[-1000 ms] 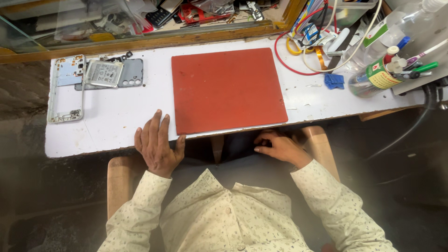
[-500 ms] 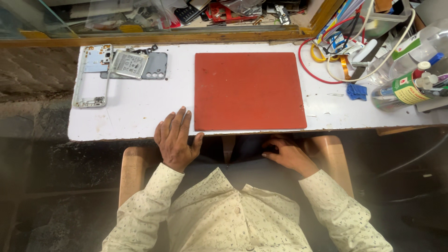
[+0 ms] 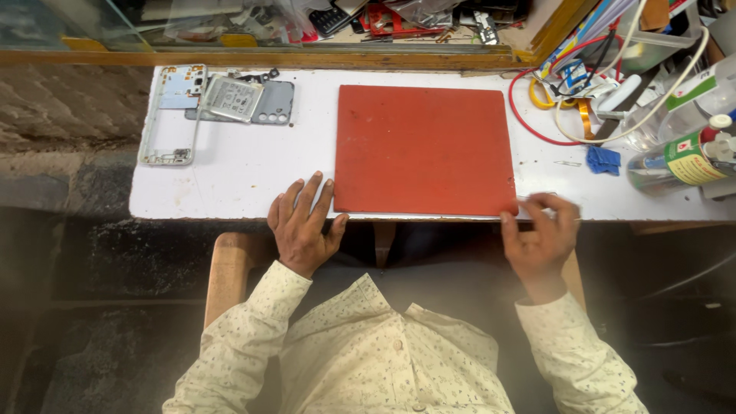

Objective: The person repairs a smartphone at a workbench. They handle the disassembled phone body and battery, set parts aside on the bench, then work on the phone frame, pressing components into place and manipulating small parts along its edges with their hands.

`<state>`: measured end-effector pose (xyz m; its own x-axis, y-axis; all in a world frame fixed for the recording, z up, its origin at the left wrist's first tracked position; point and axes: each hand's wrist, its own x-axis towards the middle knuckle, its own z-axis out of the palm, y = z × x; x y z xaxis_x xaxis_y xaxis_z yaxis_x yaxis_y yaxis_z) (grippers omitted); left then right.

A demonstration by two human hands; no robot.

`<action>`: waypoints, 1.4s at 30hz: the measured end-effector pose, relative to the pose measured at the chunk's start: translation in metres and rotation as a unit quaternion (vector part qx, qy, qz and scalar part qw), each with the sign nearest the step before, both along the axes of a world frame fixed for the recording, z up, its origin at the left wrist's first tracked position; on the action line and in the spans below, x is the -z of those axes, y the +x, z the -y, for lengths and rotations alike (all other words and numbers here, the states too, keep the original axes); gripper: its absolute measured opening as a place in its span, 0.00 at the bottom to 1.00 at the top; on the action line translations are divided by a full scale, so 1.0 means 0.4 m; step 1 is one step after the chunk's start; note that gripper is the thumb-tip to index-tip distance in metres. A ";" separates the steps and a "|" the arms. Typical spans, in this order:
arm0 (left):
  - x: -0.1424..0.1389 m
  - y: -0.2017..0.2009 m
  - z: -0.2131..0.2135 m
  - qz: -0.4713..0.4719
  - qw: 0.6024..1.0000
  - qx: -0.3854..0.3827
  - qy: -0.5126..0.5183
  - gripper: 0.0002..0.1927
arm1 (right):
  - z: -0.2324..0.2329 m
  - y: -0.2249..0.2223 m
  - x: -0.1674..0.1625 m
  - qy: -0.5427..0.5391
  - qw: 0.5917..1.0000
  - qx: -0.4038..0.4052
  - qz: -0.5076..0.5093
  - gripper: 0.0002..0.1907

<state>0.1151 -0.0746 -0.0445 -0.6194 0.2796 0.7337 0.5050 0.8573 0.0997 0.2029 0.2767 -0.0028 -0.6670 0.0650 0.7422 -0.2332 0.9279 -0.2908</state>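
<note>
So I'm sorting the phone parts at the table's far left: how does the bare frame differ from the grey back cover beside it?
The bare frame is a pale, hollow outline with the table showing through; the grey back cover is a solid dark panel. The frame lies lengthwise toward the person, the cover crosswise. A silvery part lies on the cover; none lies on the frame's lower half. Neither hand touches them.

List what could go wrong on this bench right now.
1. The disassembled phone frame and back cover lie loose near the white table's left end; a sweep of the left hand might knock them off.
2. The right hand sits at the flat red rectangular mat's corner; tugging it could shift the mat toward the tangled red and white cables and plastic bottles.
</note>
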 end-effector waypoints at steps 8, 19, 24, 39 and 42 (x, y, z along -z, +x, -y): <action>-0.017 0.000 0.006 -0.012 1.000 0.008 0.007 0.25 | -0.005 -0.016 0.001 -0.006 0.999 -0.041 0.028 0.16; -0.030 0.001 0.027 -0.022 0.998 0.034 0.037 0.25 | 0.020 -0.025 0.042 -0.139 0.985 -0.098 -0.018 0.13; -0.020 -0.002 0.026 -0.024 0.999 0.029 0.029 0.26 | 0.031 -0.030 0.033 -0.122 0.992 -0.043 0.006 0.14; -0.046 0.005 0.011 -0.004 0.999 0.014 0.035 0.23 | -0.048 -0.371 -0.366 0.095 0.884 -0.311 0.337 0.23; -0.083 0.008 0.000 0.040 0.996 0.017 0.074 0.25 | -0.039 -0.450 -0.424 0.095 0.775 -0.351 0.517 0.30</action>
